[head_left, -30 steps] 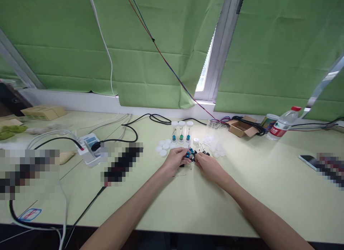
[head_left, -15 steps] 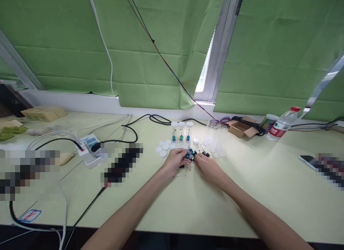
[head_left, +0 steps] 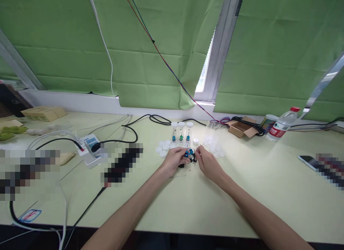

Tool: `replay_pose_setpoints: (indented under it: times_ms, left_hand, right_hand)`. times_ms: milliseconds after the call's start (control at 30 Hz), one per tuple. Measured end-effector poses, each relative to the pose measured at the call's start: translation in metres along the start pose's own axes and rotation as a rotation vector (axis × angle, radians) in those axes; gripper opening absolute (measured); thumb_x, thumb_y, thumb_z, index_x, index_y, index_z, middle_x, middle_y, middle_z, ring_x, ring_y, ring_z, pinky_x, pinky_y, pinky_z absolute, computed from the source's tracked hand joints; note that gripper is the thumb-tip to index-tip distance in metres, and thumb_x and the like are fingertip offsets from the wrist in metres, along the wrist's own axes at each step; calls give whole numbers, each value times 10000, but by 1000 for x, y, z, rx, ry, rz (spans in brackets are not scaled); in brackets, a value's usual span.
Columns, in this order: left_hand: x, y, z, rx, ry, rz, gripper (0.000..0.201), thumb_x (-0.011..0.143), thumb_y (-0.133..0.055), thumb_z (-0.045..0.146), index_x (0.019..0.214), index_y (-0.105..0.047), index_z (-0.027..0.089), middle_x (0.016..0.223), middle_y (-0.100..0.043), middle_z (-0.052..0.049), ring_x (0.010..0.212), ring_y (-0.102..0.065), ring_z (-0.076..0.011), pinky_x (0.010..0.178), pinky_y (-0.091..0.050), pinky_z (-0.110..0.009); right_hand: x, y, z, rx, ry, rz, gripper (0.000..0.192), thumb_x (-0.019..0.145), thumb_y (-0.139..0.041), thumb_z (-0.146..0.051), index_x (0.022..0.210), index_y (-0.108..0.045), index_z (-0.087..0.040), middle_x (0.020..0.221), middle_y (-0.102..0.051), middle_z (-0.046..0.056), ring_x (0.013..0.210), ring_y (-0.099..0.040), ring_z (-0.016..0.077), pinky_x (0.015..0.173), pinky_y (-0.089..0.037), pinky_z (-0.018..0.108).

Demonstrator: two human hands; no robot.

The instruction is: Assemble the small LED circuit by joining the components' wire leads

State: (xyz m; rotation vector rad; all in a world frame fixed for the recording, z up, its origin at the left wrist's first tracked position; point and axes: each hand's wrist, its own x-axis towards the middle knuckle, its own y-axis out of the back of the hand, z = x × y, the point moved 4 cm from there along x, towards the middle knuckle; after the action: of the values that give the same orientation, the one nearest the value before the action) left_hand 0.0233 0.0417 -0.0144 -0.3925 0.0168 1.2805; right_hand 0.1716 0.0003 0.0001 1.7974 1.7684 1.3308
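My left hand [head_left: 173, 160] and my right hand [head_left: 206, 163] meet over a small heap of blue and black electronic parts with thin wire legs [head_left: 190, 155] on the pale green table [head_left: 172, 203]. My left fingers pinch a blue part at the heap's left side. My right fingertips are closed on a thin wire leg at its right side. Just behind stand three clear tubes with white caps [head_left: 181, 132], each holding a blue or green part. Loose white caps [head_left: 162, 149] lie to their left.
Empty clear tubes [head_left: 213, 137] stand behind my right hand. A cardboard box [head_left: 240, 128], a water bottle [head_left: 283, 125] and a phone [head_left: 307, 160] lie to the right. A white power strip [head_left: 90, 145] with black cables sits to the left. Red and blue wires hang from above.
My right hand has lifted slightly and shifted left toward the heap, fingertips now pinching at its right edge. My left hand has barely moved.
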Motion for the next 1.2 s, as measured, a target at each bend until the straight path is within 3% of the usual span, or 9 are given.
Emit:
replay_pose_setpoints:
  times_ms: [200,367,567,767,900,1067,1200]
  left_hand:
    - [-2,-2,-1,13,12,6,162,894,-601,207,795,-667,97,718,-663,-70,535,-628,-93,560,-536,-196]
    - [-2,-2,-2,13,11,-5,157,884,-614,208,787,-669,98,721,-670,-77,543,-633,-98,531,-523,-189]
    - [-3,-3,-2,13,11,10,164,894,-590,192,776,-657,99,704,-664,-70,539,-636,-100,562,-540,-198]
    - [-6,-6,2,27,9,4,172,903,-573,185,779,-655,97,702,-656,-66,543,-632,-99,551,-528,-199]
    - [-7,-6,2,49,1,-18,168,902,-563,174,790,-658,93,709,-649,-67,553,-628,-102,536,-513,-200]
    - [-5,-5,0,71,1,-24,158,895,-578,193,814,-667,91,689,-644,-70,571,-631,-113,543,-509,-204]
    - [-5,-6,0,54,-7,-47,191,901,-573,217,789,-666,93,731,-650,-71,558,-621,-98,536,-502,-199]
  right_hand:
    - [1,2,2,141,32,111,182,991,-353,-281,868,-466,-209,705,-549,4,591,-474,143,584,-395,255]
    - [-1,2,1,159,25,146,169,989,-353,-254,1085,-481,-198,689,-504,-25,576,-477,142,595,-399,249]
    - [-2,7,-6,140,136,169,238,962,-328,-153,964,-561,-202,884,-597,65,774,-557,182,705,-436,285]
    - [-2,8,-7,171,138,173,250,948,-333,-114,909,-567,-194,867,-591,65,779,-574,181,710,-457,295]
    - [-2,9,-8,199,173,194,245,965,-343,-124,983,-578,-191,891,-597,70,770,-584,180,726,-477,314]
    - [-2,6,-4,255,216,232,248,975,-395,-163,1151,-564,-209,1033,-593,93,728,-596,166,657,-506,315]
    - [-2,6,-4,268,202,248,166,957,-493,-215,1088,-596,-217,979,-613,78,754,-608,176,576,-492,280]
